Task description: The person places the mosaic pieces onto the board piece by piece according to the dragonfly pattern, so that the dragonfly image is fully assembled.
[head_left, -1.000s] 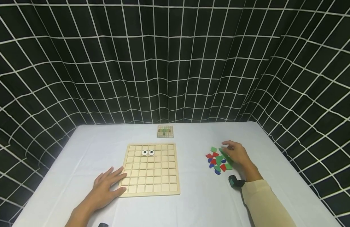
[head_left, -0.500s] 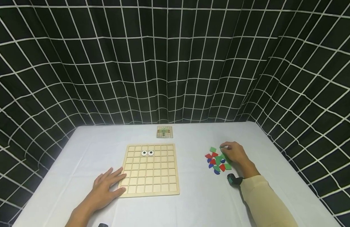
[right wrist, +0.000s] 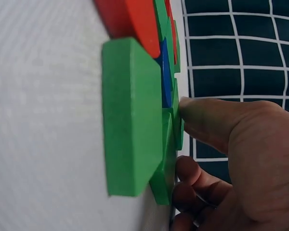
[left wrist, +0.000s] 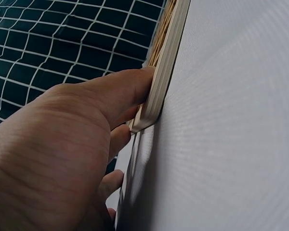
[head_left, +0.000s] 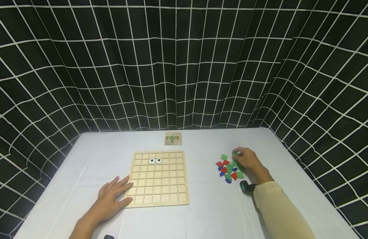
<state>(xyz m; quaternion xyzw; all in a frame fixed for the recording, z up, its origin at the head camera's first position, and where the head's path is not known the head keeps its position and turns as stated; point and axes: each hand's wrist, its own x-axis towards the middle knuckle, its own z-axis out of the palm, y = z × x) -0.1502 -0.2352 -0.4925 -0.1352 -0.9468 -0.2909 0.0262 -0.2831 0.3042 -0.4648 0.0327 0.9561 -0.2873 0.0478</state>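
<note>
A light wooden grid board (head_left: 160, 182) lies on the white table, and two round eye pieces (head_left: 155, 161) sit in its upper cells. My left hand (head_left: 109, 200), fingers spread, rests at the board's left edge; the thumb touches the board's corner in the left wrist view. At the far right side of a pile of flat coloured pieces (head_left: 229, 167), my right hand (head_left: 248, 159) pinches a green piece (head_left: 234, 153) at its fingertips. Beside the thumb in the right wrist view, a green block (right wrist: 130, 120) lies near red pieces (right wrist: 130, 19) and a blue one (right wrist: 165, 77).
Behind the board lies a small picture card (head_left: 173, 138) with a grid pattern. White cloth (head_left: 202, 192) covers the table. A dark curtain with white grid lines (head_left: 176, 66) surrounds the back and sides. A wrist camera (head_left: 245, 187) hangs beside the right sleeve.
My right hand's fingertips have moved slightly away from the pile with a green piece, which now sits apart from the others. My left hand stays on the board's edge.
</note>
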